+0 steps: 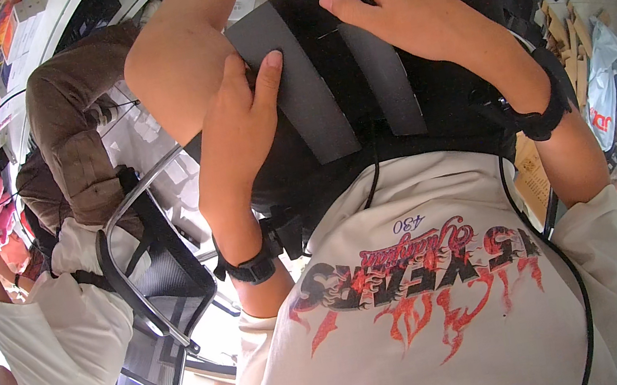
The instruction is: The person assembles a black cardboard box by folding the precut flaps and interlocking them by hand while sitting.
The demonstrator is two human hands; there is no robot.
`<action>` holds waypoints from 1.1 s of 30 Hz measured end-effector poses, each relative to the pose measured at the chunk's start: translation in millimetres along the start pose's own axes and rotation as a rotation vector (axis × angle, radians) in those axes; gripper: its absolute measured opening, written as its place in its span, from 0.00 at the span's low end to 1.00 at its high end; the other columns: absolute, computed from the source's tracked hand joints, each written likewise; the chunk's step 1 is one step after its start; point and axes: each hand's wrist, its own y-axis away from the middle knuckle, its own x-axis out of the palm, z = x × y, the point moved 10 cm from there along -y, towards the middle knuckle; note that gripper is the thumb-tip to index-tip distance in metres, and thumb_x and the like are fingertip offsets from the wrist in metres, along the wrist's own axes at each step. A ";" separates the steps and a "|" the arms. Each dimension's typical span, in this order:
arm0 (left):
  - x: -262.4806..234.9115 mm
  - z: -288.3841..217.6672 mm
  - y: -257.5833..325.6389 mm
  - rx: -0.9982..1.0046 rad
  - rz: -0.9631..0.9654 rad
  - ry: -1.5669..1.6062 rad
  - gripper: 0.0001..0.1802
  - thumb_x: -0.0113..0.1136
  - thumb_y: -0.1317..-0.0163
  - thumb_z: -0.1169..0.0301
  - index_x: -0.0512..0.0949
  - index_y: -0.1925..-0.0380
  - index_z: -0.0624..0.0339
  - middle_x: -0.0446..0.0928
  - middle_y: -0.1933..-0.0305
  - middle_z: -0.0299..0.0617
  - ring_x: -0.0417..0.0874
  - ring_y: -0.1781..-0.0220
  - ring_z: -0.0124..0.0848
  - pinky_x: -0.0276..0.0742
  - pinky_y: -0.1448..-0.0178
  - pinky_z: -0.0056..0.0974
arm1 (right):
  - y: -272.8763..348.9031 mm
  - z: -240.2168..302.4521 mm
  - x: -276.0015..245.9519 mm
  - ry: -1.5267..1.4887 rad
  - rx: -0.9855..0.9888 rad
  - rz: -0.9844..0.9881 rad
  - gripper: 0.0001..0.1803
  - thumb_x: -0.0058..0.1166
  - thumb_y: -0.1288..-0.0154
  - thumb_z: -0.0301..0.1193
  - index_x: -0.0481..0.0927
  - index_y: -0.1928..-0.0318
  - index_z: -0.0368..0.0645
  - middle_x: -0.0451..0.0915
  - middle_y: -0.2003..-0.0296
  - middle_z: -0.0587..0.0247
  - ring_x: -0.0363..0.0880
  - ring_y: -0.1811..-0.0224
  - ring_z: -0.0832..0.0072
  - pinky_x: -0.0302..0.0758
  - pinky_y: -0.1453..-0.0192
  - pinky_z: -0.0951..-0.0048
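- In front of the person's chest, a black device (356, 86) with two dark grey straps is being held up by both hands, resting against the white printed T-shirt (442, 309).
- The left hand (238, 135) is gripping the device's left edge, its thumb lying flat on the left grey strap (299, 88) and its fingers wrapping out of sight behind the body.
- The right hand (408, 8) is lying over the top, its fingers spreading across the right grey strap (380, 58) near that strap's upper end; whether it is clamping or only pressing cannot be told.
- The two hands are sitting apart, one on each strap, with the black middle panel showing between them.
- Black bands are circling both wrists, the left wristband (252, 269) and the right wristband (541, 119).
- A thin black cable (577, 286) is running down the shirt on the right side.
- To the left, another person in a white shirt (56, 341) is sitting close beside a black mesh office chair (155, 300).
- At the far right, cardboard scraps (562, 27) are lying in a heap.
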 end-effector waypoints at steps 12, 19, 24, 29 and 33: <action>4.1 -3.6 3.9 0.036 -0.019 -0.024 0.28 0.51 0.25 0.49 0.71 0.61 0.69 0.79 0.66 0.68 0.80 0.59 0.67 0.75 0.55 0.56 | 4.8 -5.0 2.9 0.014 0.015 0.028 0.35 0.47 0.27 0.57 0.76 0.44 0.34 0.84 0.66 0.44 0.85 0.62 0.51 0.78 0.53 0.59; 3.7 -1.7 4.8 0.030 -0.027 -0.018 0.28 0.51 0.25 0.49 0.71 0.61 0.69 0.79 0.66 0.68 0.80 0.59 0.67 0.74 0.55 0.56 | 5.3 -3.9 3.7 -0.016 0.019 0.038 0.34 0.48 0.27 0.56 0.76 0.44 0.34 0.83 0.67 0.44 0.84 0.63 0.52 0.77 0.54 0.60; 4.1 -0.4 3.6 0.026 -0.021 -0.026 0.28 0.51 0.25 0.49 0.71 0.61 0.69 0.79 0.66 0.69 0.79 0.58 0.67 0.74 0.55 0.57 | 3.3 -1.9 2.0 -0.007 -0.021 -0.010 0.34 0.48 0.27 0.55 0.76 0.45 0.33 0.83 0.68 0.44 0.84 0.65 0.53 0.77 0.55 0.60; 4.3 -0.3 2.2 0.032 -0.010 -0.014 0.28 0.51 0.25 0.49 0.71 0.62 0.69 0.79 0.66 0.69 0.79 0.59 0.68 0.74 0.55 0.57 | 2.2 -2.8 4.2 -0.014 0.005 0.032 0.34 0.49 0.27 0.55 0.76 0.45 0.32 0.82 0.69 0.44 0.84 0.65 0.53 0.77 0.56 0.60; 4.5 -1.4 3.1 0.035 -0.018 -0.011 0.28 0.51 0.25 0.49 0.71 0.62 0.70 0.79 0.66 0.69 0.79 0.59 0.68 0.74 0.55 0.57 | 3.0 -1.5 2.0 -0.008 0.058 0.068 0.34 0.49 0.27 0.56 0.76 0.45 0.32 0.82 0.69 0.43 0.84 0.65 0.51 0.77 0.55 0.59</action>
